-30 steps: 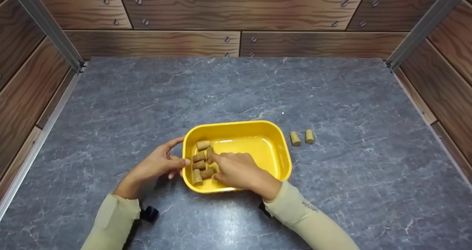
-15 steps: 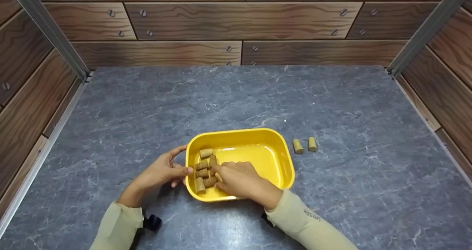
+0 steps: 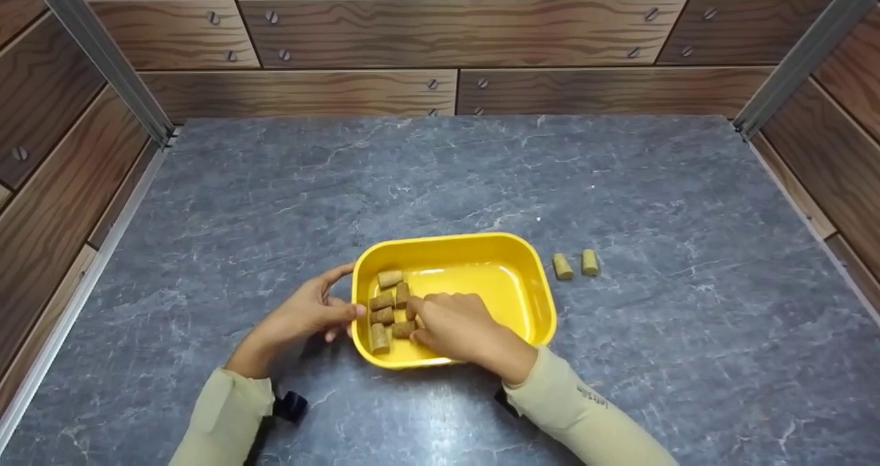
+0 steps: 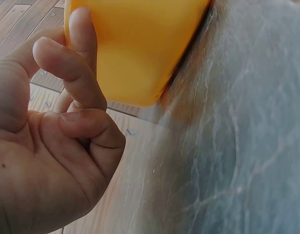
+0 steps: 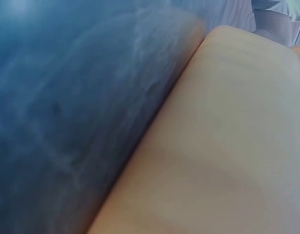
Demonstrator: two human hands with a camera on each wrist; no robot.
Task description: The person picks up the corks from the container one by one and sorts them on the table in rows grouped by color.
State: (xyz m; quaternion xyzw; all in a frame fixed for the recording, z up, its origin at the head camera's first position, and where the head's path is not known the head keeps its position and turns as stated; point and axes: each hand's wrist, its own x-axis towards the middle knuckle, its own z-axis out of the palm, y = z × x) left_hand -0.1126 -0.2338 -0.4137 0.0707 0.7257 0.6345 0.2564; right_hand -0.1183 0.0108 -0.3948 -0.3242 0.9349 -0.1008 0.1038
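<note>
A yellow plastic tub stands on the table, with several cork stoppers lying in its left end. My left hand grips the tub's left side, thumb over the rim and fingers along the outer wall. The left wrist view shows its curled fingers by the yellow wall. Inside the tub, my right hand reaches down with thumb and index finger around a light cork, mostly hidden by the hand. A darker cork lies close to its thumb. The right wrist view shows mostly the tub's blurred outer side.
Two light corks, one nearer and one farther right, stand on the table right of the tub. The grey marbled table is bounded by wood-patterned walls and metal posts at the back corners.
My right hand has shifted slightly right inside the tub, along with the light cork at its fingers. The left hand keeps its hold. The head view has tilted and shifted a little.
</note>
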